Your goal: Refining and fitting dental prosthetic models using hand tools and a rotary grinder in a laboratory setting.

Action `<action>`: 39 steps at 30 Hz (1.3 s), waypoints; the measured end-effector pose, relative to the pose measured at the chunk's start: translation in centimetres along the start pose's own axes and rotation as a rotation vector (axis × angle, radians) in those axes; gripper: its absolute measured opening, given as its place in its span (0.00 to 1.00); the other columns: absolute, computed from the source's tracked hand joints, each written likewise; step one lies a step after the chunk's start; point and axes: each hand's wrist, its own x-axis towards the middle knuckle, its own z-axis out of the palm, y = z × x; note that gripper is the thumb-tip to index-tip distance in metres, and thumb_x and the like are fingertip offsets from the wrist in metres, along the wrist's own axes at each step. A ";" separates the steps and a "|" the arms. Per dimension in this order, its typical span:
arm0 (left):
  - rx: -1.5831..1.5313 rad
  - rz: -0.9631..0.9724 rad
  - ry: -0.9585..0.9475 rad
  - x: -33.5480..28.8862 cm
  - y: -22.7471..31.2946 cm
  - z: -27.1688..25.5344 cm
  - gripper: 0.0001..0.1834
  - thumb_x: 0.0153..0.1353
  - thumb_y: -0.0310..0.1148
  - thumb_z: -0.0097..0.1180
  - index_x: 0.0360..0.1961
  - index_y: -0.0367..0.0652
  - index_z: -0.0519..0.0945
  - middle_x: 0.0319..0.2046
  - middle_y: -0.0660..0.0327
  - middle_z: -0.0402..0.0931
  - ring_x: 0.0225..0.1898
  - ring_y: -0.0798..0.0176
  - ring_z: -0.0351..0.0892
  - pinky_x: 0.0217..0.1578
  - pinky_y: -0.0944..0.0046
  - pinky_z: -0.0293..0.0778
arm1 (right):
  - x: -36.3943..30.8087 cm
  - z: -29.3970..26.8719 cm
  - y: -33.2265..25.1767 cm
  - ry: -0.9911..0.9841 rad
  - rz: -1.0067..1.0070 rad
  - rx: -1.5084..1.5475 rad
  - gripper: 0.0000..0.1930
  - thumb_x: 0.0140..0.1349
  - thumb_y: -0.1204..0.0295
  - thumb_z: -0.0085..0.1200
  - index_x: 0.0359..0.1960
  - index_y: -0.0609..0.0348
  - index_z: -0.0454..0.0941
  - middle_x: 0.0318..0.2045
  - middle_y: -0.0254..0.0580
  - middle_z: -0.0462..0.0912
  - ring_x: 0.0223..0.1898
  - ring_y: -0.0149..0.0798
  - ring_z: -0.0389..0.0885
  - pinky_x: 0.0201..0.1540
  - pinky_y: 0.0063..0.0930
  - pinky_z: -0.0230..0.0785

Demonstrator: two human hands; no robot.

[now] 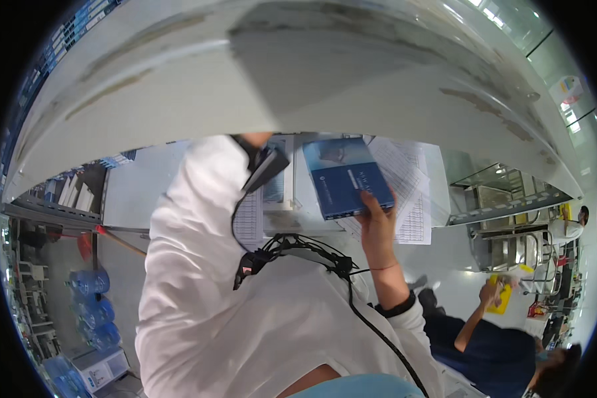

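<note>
Right hand (379, 225) pinches one blue box (349, 179) by its lower right corner, thumb on top, presumably leaving the cover in view; it's held over at least two printed sheets (414, 224). Left hand (257, 138): nearly all hidden by one white ledge (179, 86), grip can't be told. Floor (127, 285), left: at least three blue jugs (97, 310).

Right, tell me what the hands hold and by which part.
The right hand holds a blue box by its near right corner. The left hand is hidden, so its hold cannot be told.
</note>
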 end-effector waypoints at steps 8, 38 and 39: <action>-0.342 -0.158 -0.650 -18.0 11.7 4.6 0.44 0.58 0.47 0.60 0.67 0.32 0.54 0.65 0.34 0.51 0.66 0.36 0.54 0.62 0.47 0.61 | 0.5 -4.1 3.8 -0.007 0.289 -0.262 0.29 0.61 0.72 0.54 0.63 0.64 0.60 0.50 0.44 0.74 0.52 0.37 0.75 0.49 0.30 0.74; -0.650 -0.960 -0.069 -24.6 13.7 6.9 0.26 0.68 0.40 0.48 0.57 0.27 0.63 0.40 0.33 0.74 0.40 0.32 0.76 0.40 0.47 0.72 | 5.9 -5.6 1.9 -0.610 -0.588 -1.278 0.11 0.53 0.79 0.58 0.40 0.59 0.80 0.41 0.45 0.82 0.43 0.50 0.79 0.48 0.37 0.72; -0.666 -0.956 -0.035 -24.7 13.7 7.1 0.26 0.68 0.40 0.48 0.55 0.27 0.64 0.39 0.34 0.75 0.39 0.32 0.77 0.39 0.48 0.72 | 6.1 -5.2 2.1 -0.658 -0.626 -1.296 0.11 0.52 0.78 0.58 0.39 0.58 0.80 0.41 0.44 0.82 0.43 0.49 0.78 0.48 0.38 0.72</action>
